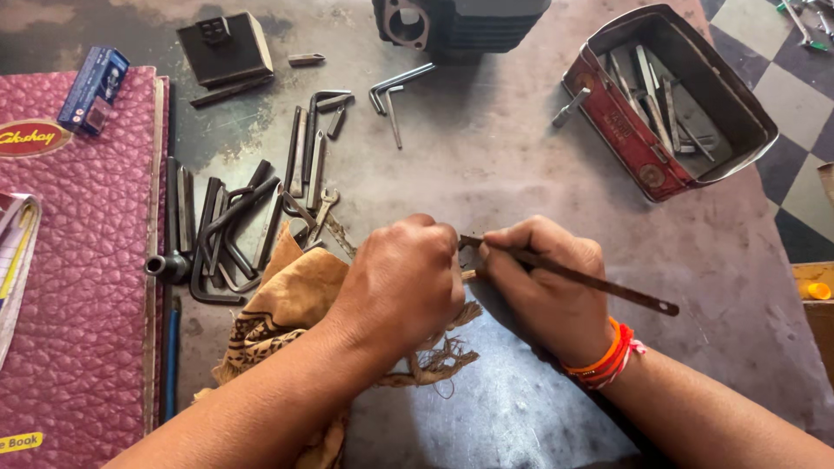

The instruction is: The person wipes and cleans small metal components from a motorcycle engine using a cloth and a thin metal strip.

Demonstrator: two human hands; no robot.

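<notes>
Nearest the camera, both forearms reach in over the worn grey metal table (pixel 521 408). The right hand (pixel 543 282), with orange and red thread bands (pixel 608 360) at its wrist, is curled closed around a thin, dark, flat metal strip with a small hole at its far end (pixel 599 282); the strip runs from the fingers out to the right, past the wrist. The left hand (pixel 400 282) is closed into a loose fist just left of the right hand, its knuckles almost touching the strip's near tip; what it grips is hidden, possibly a small piece between the fingers.

Under the left hand and wrist lies a tan, frayed cloth rag with a dark printed pattern (pixel 291 304). Just beyond and left of that hand is a scatter of dark steel hex keys and small spanners (pixel 252 217), with a short socket piece (pixel 165 263) at the left edge. Further left sits a maroon textured-cover book (pixel 82 260), a small blue box (pixel 94 87) resting on its far corner.

Beyond the right hand, up and to the right, stands an open red rectangular tin holding more metal bits (pixel 669 95). Farther off, above both hands, are two bent hex keys (pixel 391 91), a dark square block (pixel 224 48) and part of a black finned engine cylinder (pixel 460 22).
</notes>
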